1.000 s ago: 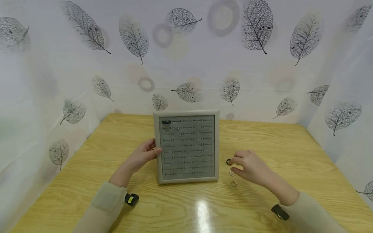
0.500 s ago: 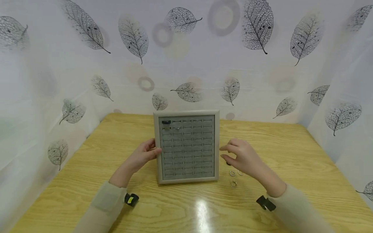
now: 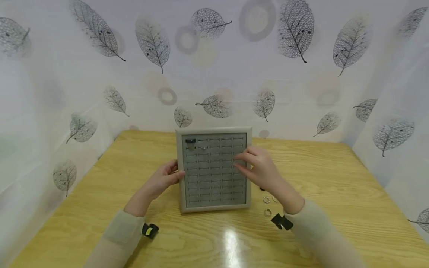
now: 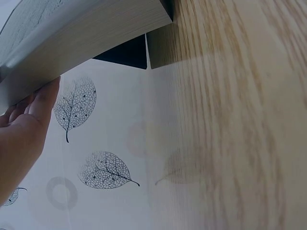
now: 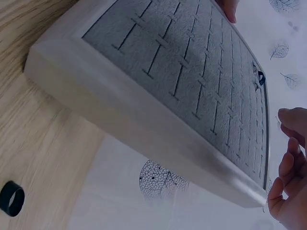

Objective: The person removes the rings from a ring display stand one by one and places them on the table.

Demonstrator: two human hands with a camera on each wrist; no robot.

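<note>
In the head view, a light-framed ring display board (image 3: 214,206) with slotted grey padding stands upright on the table. My left hand (image 3: 164,180) grips its left edge, thumb in front and fingers behind. My right hand (image 3: 263,169) is in front of the board's right side, thumb and forefinger bent toward each other. I cannot tell whether something small lies between them. A black ring (image 3: 190,141) and a small silver ring (image 3: 204,148) sit in the upper left slots. On the table, a black ring (image 5: 12,197) stands on its edge in the right wrist view.
A silver ring (image 3: 266,199), another ring (image 3: 275,198) partly behind the right forearm, and a gold-toned ring (image 3: 267,212) lie right of the board on the wooden table (image 3: 187,242). A leaf-printed curtain (image 3: 214,67) surrounds the back and sides.
My right hand has moved up and left from the loose rings to the front of the board, uncovering a ring on the table. My left hand keeps its grip on the frame.
</note>
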